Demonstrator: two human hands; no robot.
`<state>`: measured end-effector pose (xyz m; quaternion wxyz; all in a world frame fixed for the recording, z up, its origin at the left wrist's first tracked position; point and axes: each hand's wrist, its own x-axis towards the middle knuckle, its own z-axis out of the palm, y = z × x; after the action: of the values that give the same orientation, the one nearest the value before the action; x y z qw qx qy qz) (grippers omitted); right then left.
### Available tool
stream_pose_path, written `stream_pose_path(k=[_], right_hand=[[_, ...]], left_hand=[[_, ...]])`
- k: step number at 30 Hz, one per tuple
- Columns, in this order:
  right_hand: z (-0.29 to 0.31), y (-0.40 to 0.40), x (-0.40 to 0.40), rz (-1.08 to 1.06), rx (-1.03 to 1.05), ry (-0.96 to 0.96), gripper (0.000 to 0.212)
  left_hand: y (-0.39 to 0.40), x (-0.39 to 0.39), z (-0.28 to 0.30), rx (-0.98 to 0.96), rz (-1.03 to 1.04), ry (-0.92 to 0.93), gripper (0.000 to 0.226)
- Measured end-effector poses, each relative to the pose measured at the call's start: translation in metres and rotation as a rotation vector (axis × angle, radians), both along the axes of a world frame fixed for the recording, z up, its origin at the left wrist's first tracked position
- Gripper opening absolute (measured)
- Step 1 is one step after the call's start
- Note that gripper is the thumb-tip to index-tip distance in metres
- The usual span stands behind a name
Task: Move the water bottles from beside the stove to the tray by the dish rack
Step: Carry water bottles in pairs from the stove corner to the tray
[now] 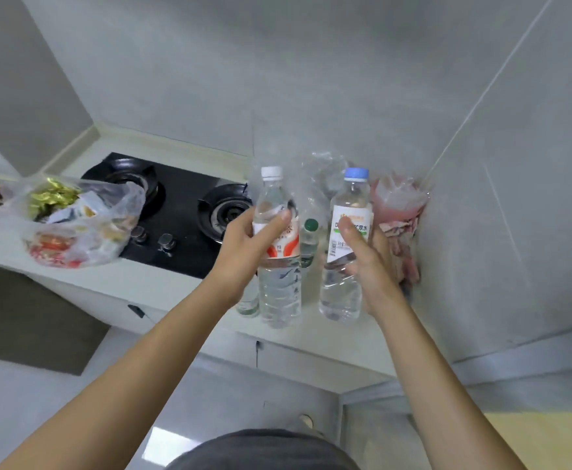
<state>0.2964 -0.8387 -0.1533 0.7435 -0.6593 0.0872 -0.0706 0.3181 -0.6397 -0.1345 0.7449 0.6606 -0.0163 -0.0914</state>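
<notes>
Two bottles up at once, one per hand

Left hand (243, 242) is wrapped tight round the white-capped bottle (277, 252), right hand (366, 262) clamped on the blue-capped bottle (345, 245), both near the stove (176, 212). A small green-capped bottle (309, 242) stands on the desk (328, 337) between them. Tray's out of view. Slick plastic could slip, or a swing could knock over the little one.
</notes>
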Motion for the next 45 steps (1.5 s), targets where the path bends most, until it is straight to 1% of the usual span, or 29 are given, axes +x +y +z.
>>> stream_pose_path(k=[3, 4, 5, 6, 8, 9, 10, 11, 13, 14, 16, 18, 19, 20, 22, 23, 25, 27, 29, 31, 33, 36, 38, 41, 43, 45], right_hand=[[0.017, 0.061, -0.012, 0.100, 0.034, -0.004, 0.018], [0.021, 0.084, -0.017, 0.133, 0.040, 0.002, 0.014], [0.025, 0.110, -0.021, 0.166, 0.046, 0.007, 0.018], [0.029, 0.139, -0.027, 0.200, 0.061, 0.014, 0.031], [0.034, 0.199, -0.037, 0.283, 0.097, 0.039, 0.065], [0.036, 0.231, -0.042, 0.334, 0.115, 0.046, 0.080], [0.036, 0.263, -0.047, 0.386, 0.125, 0.050, 0.087], [0.038, 0.294, -0.052, 0.441, 0.132, 0.050, 0.085], [0.039, 0.356, -0.063, 0.546, 0.141, 0.065, 0.070], [0.040, 0.387, -0.070, 0.600, 0.156, 0.080, 0.067], [0.043, 0.446, -0.083, 0.720, 0.158, 0.098, 0.063], [0.042, 0.505, -0.095, 0.852, 0.141, 0.093, 0.051], [0.041, 0.533, -0.100, 0.914, 0.142, 0.092, 0.049], [0.041, 0.561, -0.106, 0.975, 0.142, 0.090, 0.054], [0.039, 0.618, -0.118, 1.090, 0.117, 0.097, 0.074], [0.036, 0.646, -0.123, 1.135, 0.106, 0.104, 0.080], [0.030, 0.696, -0.131, 1.211, 0.111, 0.108, 0.086], [0.022, 0.755, -0.141, 1.335, 0.128, 0.145, 0.089], [0.018, 0.795, -0.147, 1.395, 0.119, 0.153, 0.089], [0.014, 0.847, -0.154, 1.489, 0.091, 0.180, 0.085], [0.013, 0.896, -0.163, 1.590, 0.061, 0.195, 0.077], [0.020, 0.967, -0.181, 1.736, 0.078, 0.210, 0.063], [0.020, 1.009, -0.198, 1.835, 0.078, 0.202, 0.070], [0.022, 1.063, -0.239, 1.977, 0.054, 0.174, 0.081], [0.022, 1.096, -0.272, 2.046, 0.041, 0.159, 0.079], [0.020, 1.127, -0.307, 2.114, 0.021, 0.133, 0.076]], left_hand=[[0.064, -0.025, 0.007, -0.119, 0.101, 0.043, 0.035], [0.089, -0.034, 0.009, -0.153, 0.139, 0.053, 0.039], [0.115, -0.044, 0.010, -0.174, 0.174, 0.059, 0.043], [0.143, -0.055, 0.012, -0.189, 0.209, 0.062, 0.051], [0.201, -0.080, 0.015, -0.200, 0.275, 0.070, 0.070], [0.230, -0.093, 0.018, -0.200, 0.305, 0.074, 0.074], [0.260, -0.108, 0.021, -0.198, 0.338, 0.072, 0.074], [0.290, -0.122, 0.024, -0.192, 0.377, 0.062, 0.070], [0.344, -0.151, 0.028, -0.196, 0.465, 0.046, 0.059], [0.371, -0.167, 0.030, -0.212, 0.515, 0.047, 0.057], [0.419, -0.196, 0.034, -0.238, 0.626, 0.051, 0.058], [0.462, -0.226, 0.039, -0.229, 0.764, 0.055, 0.060], [0.483, -0.240, 0.040, -0.215, 0.829, 0.059, 0.060], [0.502, -0.253, 0.042, -0.201, 0.885, 0.064, 0.061], [0.540, -0.277, 0.042, -0.187, 0.987, 0.079, 0.064], [0.560, -0.288, 0.040, -0.186, 1.034, 0.083, 0.066], [0.593, -0.304, 0.038, -0.179, 1.105, 0.096, 0.074], [0.636, -0.322, 0.032, -0.184, 1.217, 0.104, 0.078], [0.665, -0.332, 0.032, -0.181, 1.272, 0.109, 0.078], [0.704, -0.346, 0.029, -0.185, 1.381, 0.122, 0.084], [0.739, -0.361, 0.031, -0.211, 1.499, 0.120, 0.089], [0.784, -0.386, 0.036, -0.255, 1.657, 0.079, 0.097], [0.805, -0.405, 0.041, -0.264, 1.752, 0.058, 0.100], [0.831, -0.444, 0.042, -0.262, 1.902, 0.038, 0.087], [0.848, -0.472, 0.040, -0.252, 2.010, 0.037, 0.083], [0.866, -0.503, 0.037, -0.251, 2.085, 0.028, 0.083]])
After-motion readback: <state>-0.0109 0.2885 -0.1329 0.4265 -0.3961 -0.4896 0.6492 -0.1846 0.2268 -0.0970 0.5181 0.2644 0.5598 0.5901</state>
